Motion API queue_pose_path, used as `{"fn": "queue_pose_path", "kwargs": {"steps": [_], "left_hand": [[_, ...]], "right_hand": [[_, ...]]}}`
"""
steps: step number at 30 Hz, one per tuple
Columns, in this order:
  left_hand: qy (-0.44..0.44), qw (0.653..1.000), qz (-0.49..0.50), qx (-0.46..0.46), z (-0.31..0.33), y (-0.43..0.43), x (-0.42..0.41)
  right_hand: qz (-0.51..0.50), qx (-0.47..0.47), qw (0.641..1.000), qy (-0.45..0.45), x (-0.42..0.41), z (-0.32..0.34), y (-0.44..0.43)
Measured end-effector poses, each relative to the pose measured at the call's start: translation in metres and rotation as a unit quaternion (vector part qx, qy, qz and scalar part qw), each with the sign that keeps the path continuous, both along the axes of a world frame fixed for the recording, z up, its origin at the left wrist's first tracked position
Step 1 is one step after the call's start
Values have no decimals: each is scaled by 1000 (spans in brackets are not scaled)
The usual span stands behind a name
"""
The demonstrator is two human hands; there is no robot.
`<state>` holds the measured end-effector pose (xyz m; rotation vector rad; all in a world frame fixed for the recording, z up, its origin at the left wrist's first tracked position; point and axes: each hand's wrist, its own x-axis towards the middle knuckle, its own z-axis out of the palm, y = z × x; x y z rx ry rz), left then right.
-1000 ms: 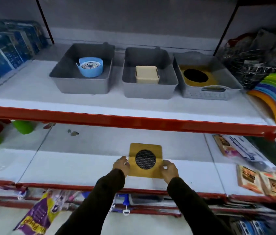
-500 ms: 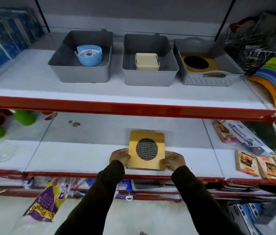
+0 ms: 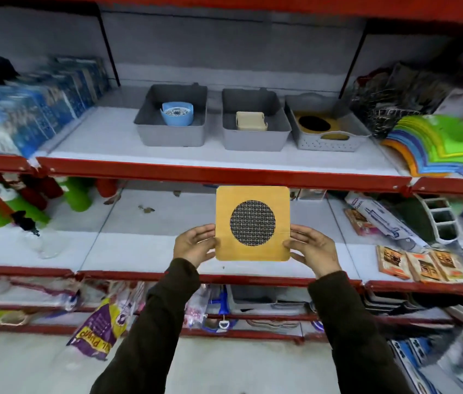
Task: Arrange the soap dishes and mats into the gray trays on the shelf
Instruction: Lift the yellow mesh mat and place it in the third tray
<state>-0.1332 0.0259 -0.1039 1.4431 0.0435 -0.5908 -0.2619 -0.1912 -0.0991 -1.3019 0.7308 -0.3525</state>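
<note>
A square yellow mat (image 3: 253, 245) with a round black mesh centre is held upright in the air in front of the middle shelf. My left hand (image 3: 193, 245) grips its left edge and my right hand (image 3: 311, 248) grips its right edge. On the upper shelf stand three gray trays. The left gray tray (image 3: 170, 137) holds a blue round soap dish (image 3: 177, 113). The middle gray tray (image 3: 254, 139) holds a cream soap dish (image 3: 251, 120). The right perforated gray tray (image 3: 325, 143) holds another yellow mat (image 3: 314, 125).
A red shelf edge (image 3: 224, 173) runs just above the held mat. Blue packets (image 3: 34, 115) fill the upper shelf's left, coloured mats (image 3: 434, 146) its right. Green items (image 3: 77, 194) and packets (image 3: 423, 265) lie on the middle shelf's sides.
Both hands have lifted the yellow mat off the middle shelf and tilted it upright, raising it toward the upper shelf. The view has tilted upward.
</note>
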Motion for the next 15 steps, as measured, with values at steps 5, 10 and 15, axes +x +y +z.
{"fn": "queue_pose_path", "kwargs": {"steps": [5,10,15], "left_hand": [[-92,995,-2,-47,59,2,-3],[-142,987,-6,-74,97,-4,2],[-157,985,-3,-77,107,-13,7]], "right_hand": [[-8,-39,996,-82,-5,63,1],[-10,-66,990,-122,-3,100,-2],[-14,-72,989,-131,-1,112,-7]]}}
